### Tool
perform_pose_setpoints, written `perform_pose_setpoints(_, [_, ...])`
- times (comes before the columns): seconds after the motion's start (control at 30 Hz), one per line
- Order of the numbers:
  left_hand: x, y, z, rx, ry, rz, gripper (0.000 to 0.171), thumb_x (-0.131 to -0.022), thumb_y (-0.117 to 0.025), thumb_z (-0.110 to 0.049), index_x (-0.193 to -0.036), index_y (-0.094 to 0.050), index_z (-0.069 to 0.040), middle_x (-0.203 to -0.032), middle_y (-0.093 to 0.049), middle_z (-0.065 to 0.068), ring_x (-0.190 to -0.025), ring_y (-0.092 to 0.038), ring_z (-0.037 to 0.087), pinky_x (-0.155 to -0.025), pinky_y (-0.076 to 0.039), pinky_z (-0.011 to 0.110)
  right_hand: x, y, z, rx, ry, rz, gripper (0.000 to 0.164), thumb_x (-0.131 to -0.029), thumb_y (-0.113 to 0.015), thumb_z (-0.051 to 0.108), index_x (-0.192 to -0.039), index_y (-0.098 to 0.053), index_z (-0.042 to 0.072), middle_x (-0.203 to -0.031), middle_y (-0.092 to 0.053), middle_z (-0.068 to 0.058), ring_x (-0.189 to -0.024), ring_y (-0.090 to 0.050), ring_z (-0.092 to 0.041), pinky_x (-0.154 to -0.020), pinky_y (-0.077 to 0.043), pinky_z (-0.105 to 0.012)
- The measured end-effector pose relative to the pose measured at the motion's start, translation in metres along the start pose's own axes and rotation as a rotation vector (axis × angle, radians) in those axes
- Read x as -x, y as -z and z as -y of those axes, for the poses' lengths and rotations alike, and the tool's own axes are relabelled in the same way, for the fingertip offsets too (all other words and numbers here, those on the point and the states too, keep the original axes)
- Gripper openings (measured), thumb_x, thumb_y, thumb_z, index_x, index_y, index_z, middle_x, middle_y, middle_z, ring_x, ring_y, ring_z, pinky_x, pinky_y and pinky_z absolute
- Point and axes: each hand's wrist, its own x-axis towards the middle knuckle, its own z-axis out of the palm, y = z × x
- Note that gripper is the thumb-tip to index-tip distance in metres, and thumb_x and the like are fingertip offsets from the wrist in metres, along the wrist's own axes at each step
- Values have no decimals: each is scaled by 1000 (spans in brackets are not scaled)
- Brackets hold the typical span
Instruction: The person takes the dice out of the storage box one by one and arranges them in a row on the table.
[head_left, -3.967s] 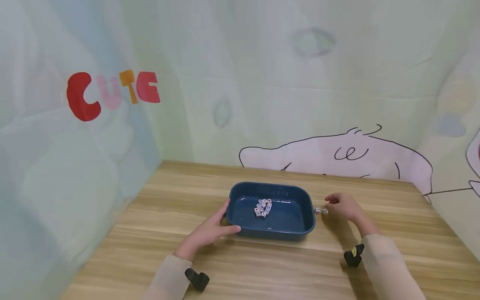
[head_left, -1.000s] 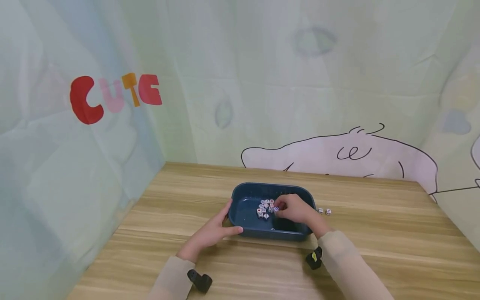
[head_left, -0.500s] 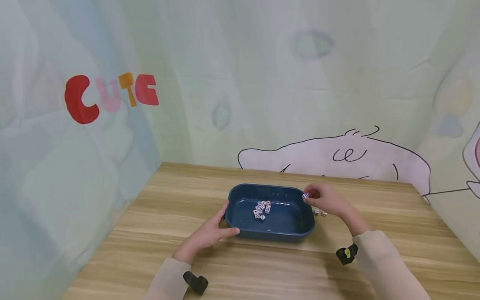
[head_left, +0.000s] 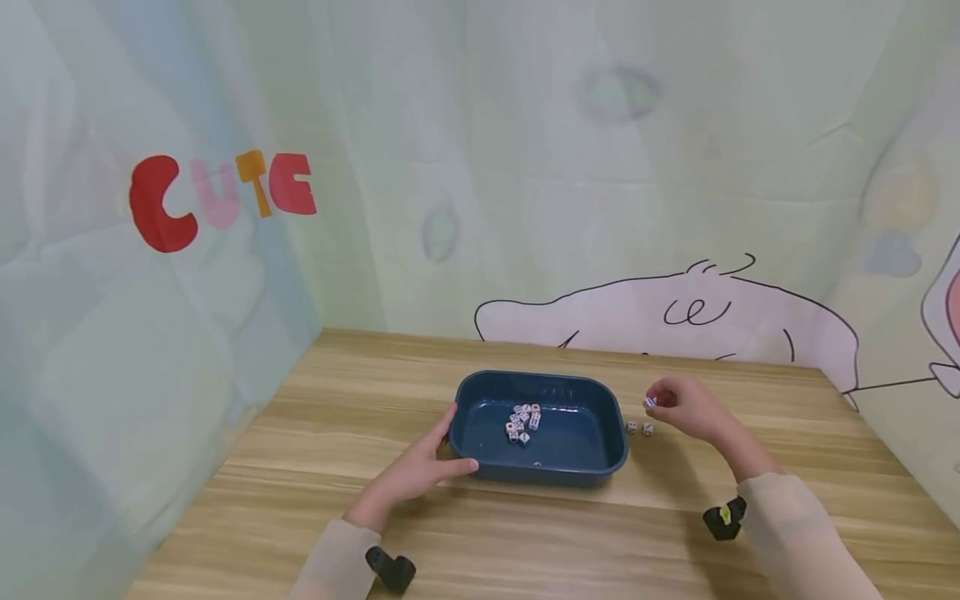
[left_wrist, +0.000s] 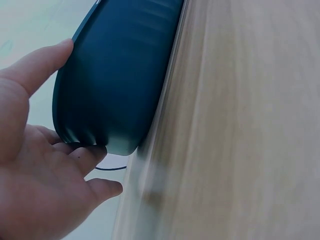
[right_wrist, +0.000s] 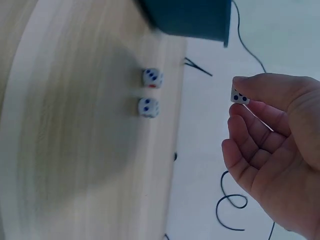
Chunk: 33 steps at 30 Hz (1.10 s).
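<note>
A dark blue rectangular tray (head_left: 570,433) stands on the wooden table with several white dice (head_left: 522,423) clustered left of its middle. My left hand (head_left: 420,467) holds the tray's near left corner, thumb at the front rim and fingers along the left end. In the left wrist view, the fingers of the left hand (left_wrist: 55,165) bend around the tray's end wall (left_wrist: 115,80). My right hand (head_left: 690,408) is raised just right of the tray, pinching one die (right_wrist: 240,96) between thumb and fingertips. Two more dice (head_left: 640,428) sit on the table below it, by the tray's right end.
The wood-grain table (head_left: 360,392) extends around the tray on every side. Behind it hangs a printed cloth backdrop (head_left: 525,167) with a cartoon outline, and a second cloth wall (head_left: 112,350) rises on the left.
A second ago my right hand was inside the tray at the dice. It has since come over the right rim with a die and moved outside, rightward. My left hand keeps its place.
</note>
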Motion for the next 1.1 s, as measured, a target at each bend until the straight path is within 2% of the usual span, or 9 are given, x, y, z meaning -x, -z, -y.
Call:
perform_pose_setpoints(0.47, [2,-1,-2,-22,16,-12,97,-85,-74,-28,-156,-10,-15,-160,-13,15,-146,-14,37,-115,-15,58,9,-14,-30,-7,-122,25,15,-85,-67,6,-94,-64,-6,-81,-60,-8,-75,-53,-20,-64,-45,-31])
perform_pose_setpoints(0.67, [1,-1,-2,-29,18,-16,96,-85,-74,-29,-156,-11,-15,-160,-14,15,-146,-15,38,-115,-16,58,9,-21,-39,-8,-114,7,14,-83,-67,6,-91,-64,-5,-79,-60,-7,-74,-52,-17,-64,-45,-30])
perform_pose_setpoints(1.1, [2,-1,-3,-29,16,-20,96,-85,-75,-28,-156,-12,-13,-160,-14,16,-146,-13,37,-115,-15,58,11,-29,-43,-41,-169,25,13,-84,-66,6,-92,-64,-5,-82,-61,-8,-75,-53,-19,-65,-45,-30])
